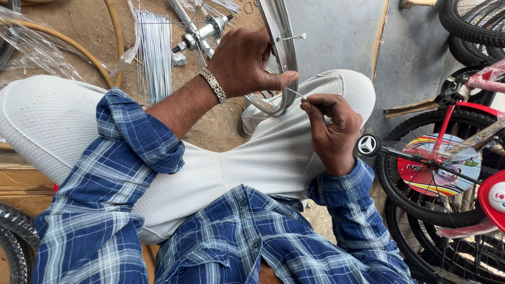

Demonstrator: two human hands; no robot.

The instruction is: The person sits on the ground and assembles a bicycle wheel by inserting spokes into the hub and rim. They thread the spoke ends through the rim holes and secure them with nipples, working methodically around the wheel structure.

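The right hand (332, 131) pinches 1 thin spoke (296, 94) between closed fingertips, just beside the silver rim (281, 50). The left hand (243, 63) grips that rim. Beyond the rim lie a hub (202, 32) and a spoke bundle (155, 52).

Bright, even daylight — soft shadows only under the forearms. Glare glints off the metal rim (279, 47). Sharp focus throughout; wide-angle bending at the edges.

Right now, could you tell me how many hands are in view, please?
2. The left hand grips the silver wheel rim at top centre; the right hand pinches a thin spoke just right of it. No other hands show.
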